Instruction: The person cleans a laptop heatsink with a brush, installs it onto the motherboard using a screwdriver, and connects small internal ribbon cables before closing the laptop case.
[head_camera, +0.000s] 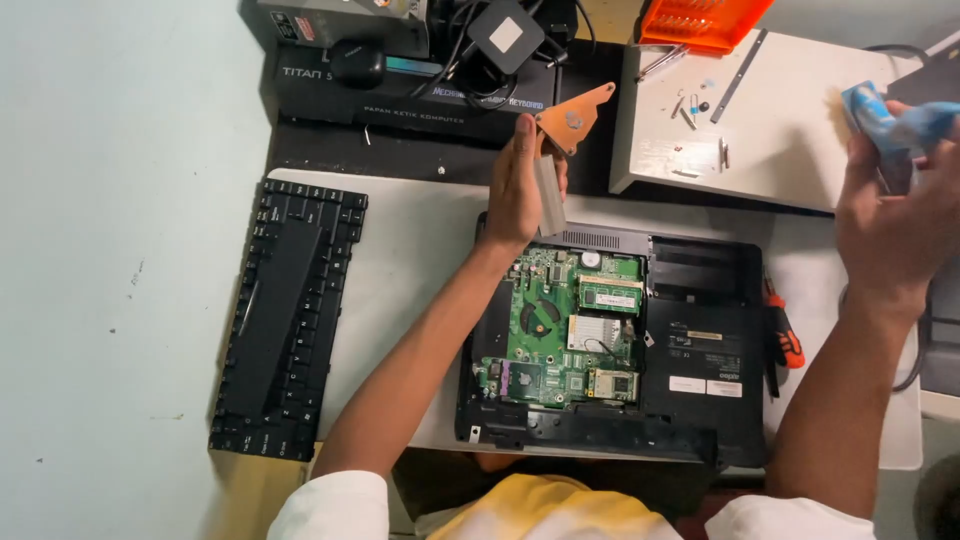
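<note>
Head view: we are lifting the copper heatsink (572, 122) just above the opened laptop (700, 350), our left hand (518, 190) pinching its finned end; it looks light, stiff, easily bent. Our right hand (895, 215) is clutching a blue cloth (890, 118).

Both arms reach forward, left hand (520, 190) gripping, right hand (895, 215) raised and closed.

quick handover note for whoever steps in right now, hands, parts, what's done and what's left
Left hand: holds the copper heatsink lifted above the opened laptop.
Right hand: raised at the right, gripping a blue cloth.
Parts: motherboard exposed in the laptop; removed keyboard lies to the left; orange-handled screwdriver beside the laptop; loose screws on the white board.
Done: keyboard and heatsink off.
Left: heatsink and keyboard are not back on.
</note>
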